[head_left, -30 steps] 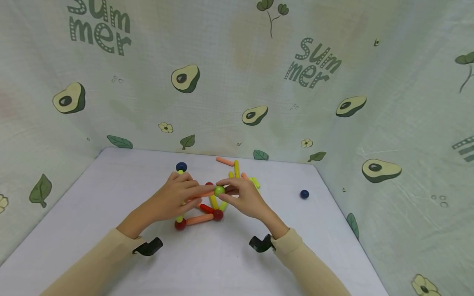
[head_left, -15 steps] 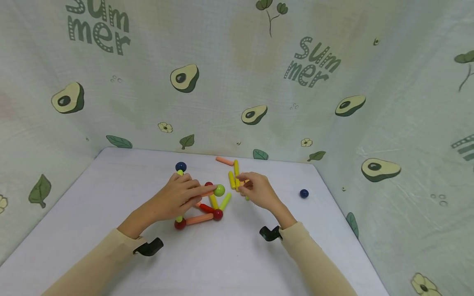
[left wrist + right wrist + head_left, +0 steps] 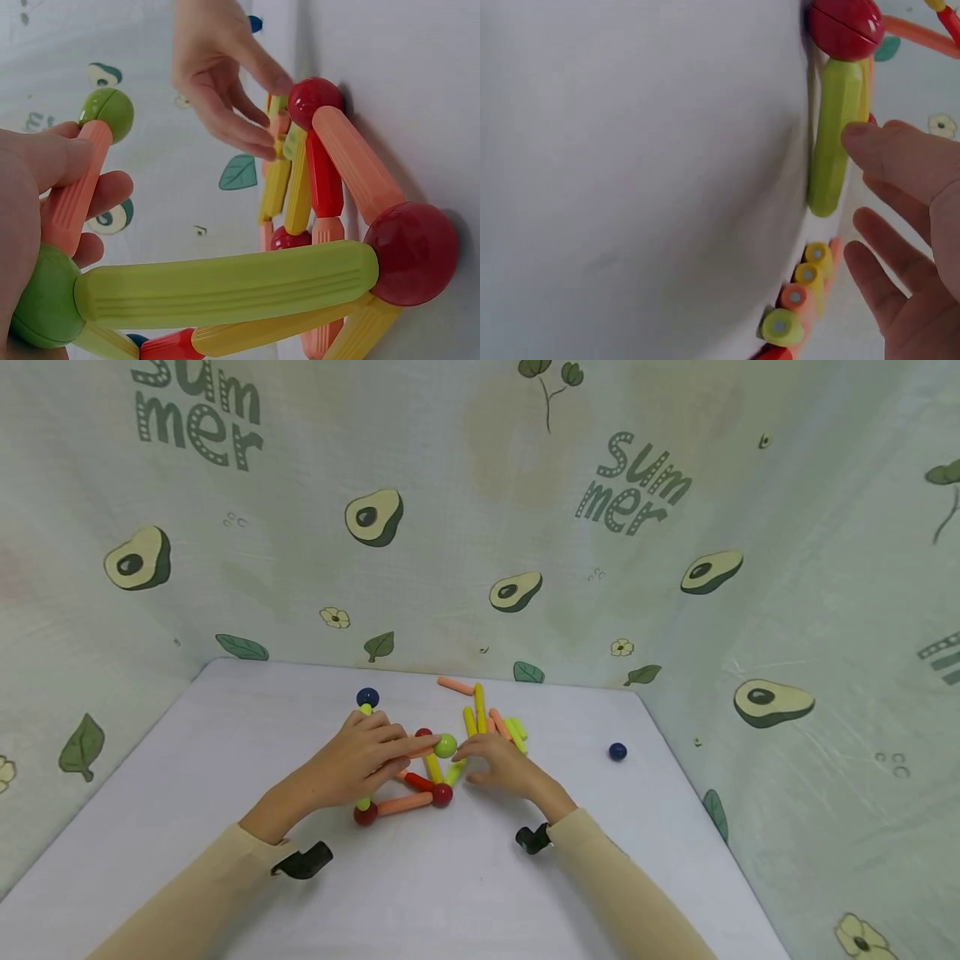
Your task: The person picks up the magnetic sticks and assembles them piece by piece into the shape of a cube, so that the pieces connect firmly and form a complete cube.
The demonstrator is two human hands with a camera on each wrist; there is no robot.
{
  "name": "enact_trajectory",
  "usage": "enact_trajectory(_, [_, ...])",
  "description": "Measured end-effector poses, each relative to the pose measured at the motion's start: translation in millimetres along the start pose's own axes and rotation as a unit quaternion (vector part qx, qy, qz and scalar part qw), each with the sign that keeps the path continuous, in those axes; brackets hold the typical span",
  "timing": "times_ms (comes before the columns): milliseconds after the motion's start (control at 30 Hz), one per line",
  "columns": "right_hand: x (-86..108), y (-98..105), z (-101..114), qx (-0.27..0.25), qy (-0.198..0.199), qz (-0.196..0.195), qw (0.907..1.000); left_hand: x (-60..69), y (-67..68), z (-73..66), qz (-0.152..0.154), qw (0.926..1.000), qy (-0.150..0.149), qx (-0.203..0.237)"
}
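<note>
Joined to a glossy red ball [image 3: 442, 795], a ribbed lime-green plastic stick [image 3: 829, 150] is flanked by the right hand [image 3: 497, 763], fingers [image 3: 889, 241] parted, and beyond, a ribbed salmon plastic stick [image 3: 73, 199] is pinched above the white table [image 3: 450, 885] by the left hand [image 3: 356, 762].

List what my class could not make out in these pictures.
Head view: the green ball under the left hand, which covers it.
Right wrist view: whether the right hand touches the light green stick; their overlap hides any contact.
Right wrist view: the rest of the red piece, cut off by the bottom edge.
</note>
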State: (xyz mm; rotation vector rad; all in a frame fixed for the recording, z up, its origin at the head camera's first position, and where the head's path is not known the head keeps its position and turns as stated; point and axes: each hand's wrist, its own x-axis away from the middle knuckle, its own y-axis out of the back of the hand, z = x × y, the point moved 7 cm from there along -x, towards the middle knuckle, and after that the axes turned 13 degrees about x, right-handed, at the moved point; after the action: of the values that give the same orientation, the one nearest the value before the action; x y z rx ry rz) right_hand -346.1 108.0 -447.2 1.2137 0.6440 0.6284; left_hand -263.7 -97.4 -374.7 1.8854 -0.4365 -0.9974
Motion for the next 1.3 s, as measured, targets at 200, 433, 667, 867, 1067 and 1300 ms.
enact_trajectory(200, [-0.4, -14.0, 13.6, 0.041, 0.041, 0.02, 0.9981, -1.4, -1.6, 0.2, 0.002, 1.0, 0.002, 0.002])
enact_trajectory(433, [2.0, -16.0, 16.3, 0.066, 0.047, 0.017, 0.9966, -1.0, -2.2, 0.4, -0.004, 1.0, -0.003, -0.001])
enact_trajectory(667, [8.2, -18.7, 16.5, 0.083, 0.047, 0.034, 0.9948, -0.5, -1.4, 1.1, 0.006, 0.9999, 0.014, 0.005])
enact_trajectory(867, [14.7, -18.9, 14.9, 0.084, 0.044, 0.043, 0.9946, -0.7, -1.4, 1.0, 0.01, 0.9998, 0.017, 0.004])
enact_trajectory(1067, [19.9, -15.6, 6.7, 0.054, -0.005, 0.068, 0.9962, -1.6, -1.8, 1.0, 0.014, 0.9997, 0.02, 0.005])
enact_trajectory(1300, [26.0, -7.4, -0.5, 0.067, -0.057, 0.083, 0.9927, -2.0, -1.3, 0.8, 0.007, 0.9999, 0.014, 0.008])
